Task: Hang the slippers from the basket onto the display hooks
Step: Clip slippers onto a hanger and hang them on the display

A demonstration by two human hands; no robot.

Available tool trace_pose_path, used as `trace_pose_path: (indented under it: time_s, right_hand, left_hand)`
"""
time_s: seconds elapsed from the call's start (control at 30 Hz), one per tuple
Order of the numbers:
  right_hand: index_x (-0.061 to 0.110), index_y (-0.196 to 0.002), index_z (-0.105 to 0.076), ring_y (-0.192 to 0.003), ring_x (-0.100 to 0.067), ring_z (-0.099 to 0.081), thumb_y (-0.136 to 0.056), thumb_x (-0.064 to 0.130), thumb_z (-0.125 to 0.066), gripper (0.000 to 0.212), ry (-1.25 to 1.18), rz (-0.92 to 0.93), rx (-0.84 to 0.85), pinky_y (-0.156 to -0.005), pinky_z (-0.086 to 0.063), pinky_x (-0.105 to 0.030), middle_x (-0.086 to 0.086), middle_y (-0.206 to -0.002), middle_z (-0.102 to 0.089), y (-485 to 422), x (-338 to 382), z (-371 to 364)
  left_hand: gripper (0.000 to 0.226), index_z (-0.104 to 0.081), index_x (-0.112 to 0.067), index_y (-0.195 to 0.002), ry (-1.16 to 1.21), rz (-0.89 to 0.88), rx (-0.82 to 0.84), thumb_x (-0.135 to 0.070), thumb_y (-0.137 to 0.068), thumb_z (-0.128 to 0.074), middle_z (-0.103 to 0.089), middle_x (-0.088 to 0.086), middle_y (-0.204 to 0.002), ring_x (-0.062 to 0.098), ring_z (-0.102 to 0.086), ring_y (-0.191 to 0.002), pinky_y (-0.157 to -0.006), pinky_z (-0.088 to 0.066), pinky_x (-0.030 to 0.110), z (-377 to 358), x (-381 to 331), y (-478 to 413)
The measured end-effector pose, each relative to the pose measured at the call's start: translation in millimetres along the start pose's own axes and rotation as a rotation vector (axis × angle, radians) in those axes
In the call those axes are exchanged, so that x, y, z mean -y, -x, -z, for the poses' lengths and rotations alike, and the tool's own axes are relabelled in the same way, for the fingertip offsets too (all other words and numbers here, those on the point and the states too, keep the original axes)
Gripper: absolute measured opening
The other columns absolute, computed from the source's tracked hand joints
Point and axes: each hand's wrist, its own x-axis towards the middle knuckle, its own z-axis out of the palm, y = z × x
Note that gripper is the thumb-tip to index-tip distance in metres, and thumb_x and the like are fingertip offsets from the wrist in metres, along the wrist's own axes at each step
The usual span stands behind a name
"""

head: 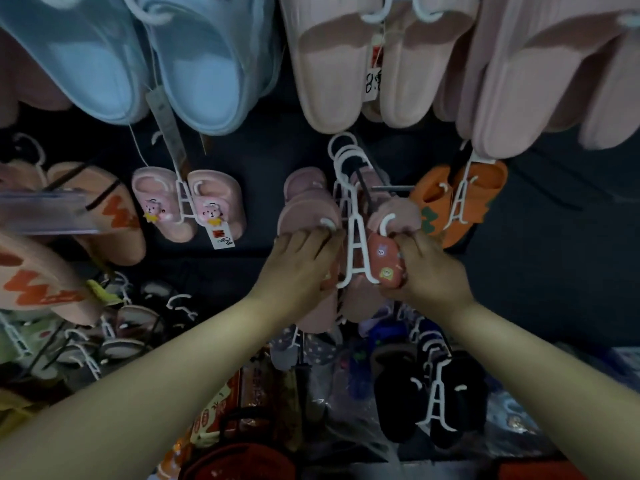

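Observation:
A pair of small pink slippers (382, 259) with cartoon patches is clipped on a white plastic hanger (356, 252) in the middle of the view. My left hand (298, 265) grips the left slipper of the pair and my right hand (429, 268) grips the right one. The pair hangs in front of several similar pink pairs on a dark display hook (363, 188), where white hanger loops are stacked. A red basket (239, 459) shows at the bottom edge; its contents are hard to make out.
Blue slippers (138, 64) and large pink ones (346, 81) hang above. Bear slippers (188, 206) hang to the left, orange ones (460, 202) to the right, black ones (433, 396) below. Packaged goods crowd the bottom.

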Motion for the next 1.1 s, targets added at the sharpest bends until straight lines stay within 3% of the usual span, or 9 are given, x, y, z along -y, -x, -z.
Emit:
trace_pose_path:
  time_s: [0.2, 0.3, 0.4, 0.53, 0.63, 0.73, 0.8, 0.9, 1.1]
  right_hand:
    - [0.005, -0.118, -0.055, -0.090, -0.032, -0.064, -0.051, 0.050, -0.082, 0.086, 0.070, 0.018, 0.043, -0.051, -0.053, -0.031, -0.015, -0.109, -0.061, 10, 0, -14]
    - [0.005, -0.117, -0.057, -0.084, -0.030, -0.064, -0.046, 0.050, -0.084, 0.088, 0.125, 0.023, 0.049, -0.047, -0.051, -0.029, -0.013, -0.105, -0.061, 10, 5, -13]
    - [0.007, -0.123, -0.052, -0.086, -0.029, -0.065, -0.041, 0.051, -0.087, 0.100, 0.143, 0.045, 0.063, -0.047, -0.051, -0.029, -0.014, -0.112, -0.060, 13, 7, -13]
    - [0.007, -0.131, -0.047, -0.088, -0.030, -0.065, -0.047, 0.054, -0.084, 0.103, 0.160, 0.034, 0.123, -0.045, -0.048, -0.028, -0.015, -0.121, -0.058, 15, 6, -18]
    - [0.011, -0.145, -0.029, -0.109, -0.031, -0.056, -0.067, 0.049, -0.076, 0.099, 0.090, -0.007, 0.178, -0.060, -0.054, -0.036, -0.011, -0.143, -0.038, 10, 7, -22]
    - [0.017, -0.149, -0.013, -0.125, -0.027, -0.043, -0.079, 0.049, -0.065, 0.094, 0.048, -0.026, 0.204, -0.073, -0.054, -0.040, -0.005, -0.152, -0.021, 8, 8, -22]
    - [0.017, -0.149, -0.013, -0.126, -0.026, -0.042, -0.081, 0.048, -0.064, 0.091, 0.023, -0.037, 0.200, -0.074, -0.054, -0.038, -0.004, -0.152, -0.020, 6, 10, -20]
    - [0.018, -0.148, -0.016, -0.127, -0.025, -0.040, -0.083, 0.043, -0.063, 0.084, -0.025, -0.048, 0.193, -0.072, -0.050, -0.034, -0.003, -0.151, -0.020, 6, 12, -14]
    - [0.013, -0.142, -0.033, -0.125, -0.027, -0.039, -0.086, 0.036, -0.058, 0.066, -0.035, -0.020, 0.100, -0.069, -0.045, -0.035, -0.006, -0.141, -0.038, 14, 23, 8]
  left_hand:
    - [0.081, -0.056, -0.004, -0.128, 0.030, 0.012, 0.080, -0.030, -0.056, -0.083, -0.062, 0.015, -0.111, 0.030, -0.047, -0.093, -0.076, -0.049, 0.040, -14, -7, 10]
    - [0.092, -0.054, -0.003, -0.129, 0.012, 0.004, 0.128, -0.030, -0.047, -0.088, -0.061, 0.017, -0.112, 0.034, -0.058, -0.091, -0.077, -0.050, 0.042, -16, -4, 9]
    - [0.107, -0.052, -0.004, -0.130, 0.006, 0.018, 0.200, -0.031, -0.035, -0.093, -0.061, 0.017, -0.111, 0.035, -0.061, -0.090, -0.078, -0.051, 0.046, -16, 0, 11]
    - [0.103, -0.054, -0.004, -0.129, 0.037, 0.051, 0.252, -0.028, -0.037, -0.093, -0.062, 0.016, -0.106, 0.035, -0.063, -0.085, -0.074, -0.053, 0.046, -14, -1, 10]
    - [0.088, -0.055, -0.002, -0.128, 0.073, 0.075, 0.256, -0.018, -0.048, -0.087, -0.061, 0.020, -0.109, 0.039, -0.062, -0.086, -0.077, -0.051, 0.047, -14, -2, 7]
    - [0.063, -0.053, -0.002, -0.128, 0.085, 0.105, 0.249, -0.019, -0.067, -0.062, -0.059, 0.021, -0.112, 0.041, -0.059, -0.088, -0.080, -0.049, 0.050, -13, -2, 3]
    - [0.059, -0.053, -0.003, -0.129, 0.099, 0.117, 0.259, -0.021, -0.072, -0.055, -0.058, 0.022, -0.114, 0.042, -0.058, -0.091, -0.085, -0.047, 0.052, -13, -1, 4]
    - [0.059, -0.051, -0.003, -0.131, 0.128, 0.136, 0.260, -0.016, -0.076, -0.068, -0.055, 0.021, -0.121, 0.043, -0.054, -0.099, -0.090, -0.044, 0.051, -12, 0, 5]
    - [0.055, -0.048, -0.003, -0.132, 0.246, 0.214, 0.291, -0.022, -0.082, -0.061, -0.049, 0.023, -0.128, 0.046, -0.046, -0.114, -0.094, -0.040, 0.052, 13, -7, 4]
